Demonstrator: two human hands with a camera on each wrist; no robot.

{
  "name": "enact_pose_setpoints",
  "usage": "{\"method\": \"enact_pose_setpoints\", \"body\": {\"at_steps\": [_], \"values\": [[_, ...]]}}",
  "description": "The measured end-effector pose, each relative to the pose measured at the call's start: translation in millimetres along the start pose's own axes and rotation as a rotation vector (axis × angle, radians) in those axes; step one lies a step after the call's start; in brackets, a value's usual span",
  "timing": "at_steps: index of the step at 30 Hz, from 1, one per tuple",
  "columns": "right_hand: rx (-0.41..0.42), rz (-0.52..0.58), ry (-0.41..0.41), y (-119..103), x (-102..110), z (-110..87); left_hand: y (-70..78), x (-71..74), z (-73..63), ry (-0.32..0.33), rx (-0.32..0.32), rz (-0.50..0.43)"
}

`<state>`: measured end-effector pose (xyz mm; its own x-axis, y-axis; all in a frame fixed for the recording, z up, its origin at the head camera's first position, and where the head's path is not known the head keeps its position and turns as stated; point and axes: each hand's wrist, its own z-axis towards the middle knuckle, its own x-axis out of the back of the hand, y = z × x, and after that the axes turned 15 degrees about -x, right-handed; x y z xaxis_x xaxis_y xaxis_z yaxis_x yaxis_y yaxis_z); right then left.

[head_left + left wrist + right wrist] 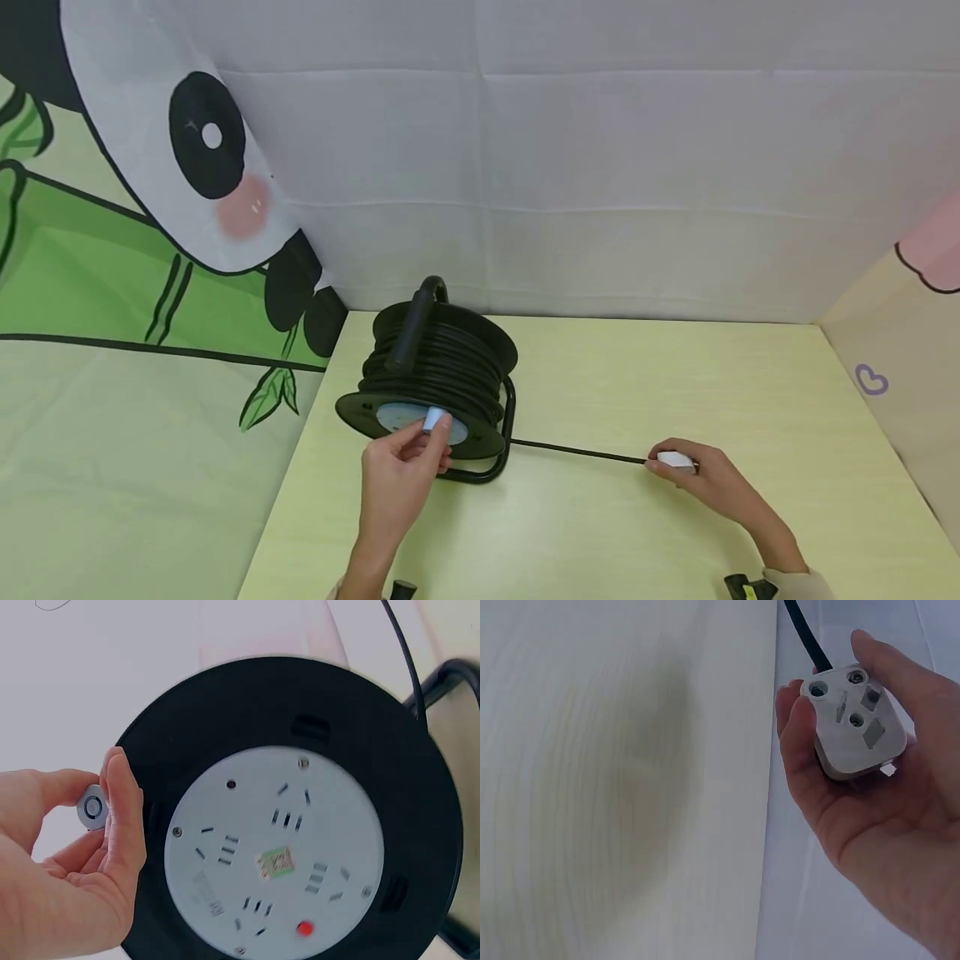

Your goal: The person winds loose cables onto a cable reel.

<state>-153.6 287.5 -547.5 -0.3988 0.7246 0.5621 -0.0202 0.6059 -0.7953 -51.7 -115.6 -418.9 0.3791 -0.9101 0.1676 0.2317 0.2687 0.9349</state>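
A black cable reel [435, 358], wound with thick cable, stands on the table at centre left. My left hand [401, 475] pinches a small pale winding knob [92, 808] between thumb and fingers, at the reel's near face. That face carries a round light-grey socket panel [274, 802] with several slotted outlets and a red button. Out to the right, my right hand [712, 483] holds a white plug [859, 724], its flat pins turned toward the wrist camera. From the plug a black cable [577, 452] runs nearly straight to the reel.
The pale yellow table [600, 542] ends at a white cloth backdrop [600, 167]. A printed panda and bamboo sheet [112, 467] borders it on the left. The reel's black tube stand [480, 477] reaches forward on its right side, and a carrying handle [411, 333] rises on top.
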Motion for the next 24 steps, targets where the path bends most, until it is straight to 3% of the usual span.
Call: {"method": "enact_pose_setpoints", "body": {"at_steps": [8,16,24], "values": [[0.001,0.186,-0.061,-4,-18,4.7,-11.5,-11.1,-6.9,-0.070,-0.014,-0.045],[-0.169,0.303,-0.124,-21,-42,13.5,-26.8,-24.4,-16.6,-0.134,0.004,-0.054],[-0.200,0.380,-0.113,-32,-66,22.9,-40.2,-32.4,-24.5,-0.144,0.025,-0.058]]}}
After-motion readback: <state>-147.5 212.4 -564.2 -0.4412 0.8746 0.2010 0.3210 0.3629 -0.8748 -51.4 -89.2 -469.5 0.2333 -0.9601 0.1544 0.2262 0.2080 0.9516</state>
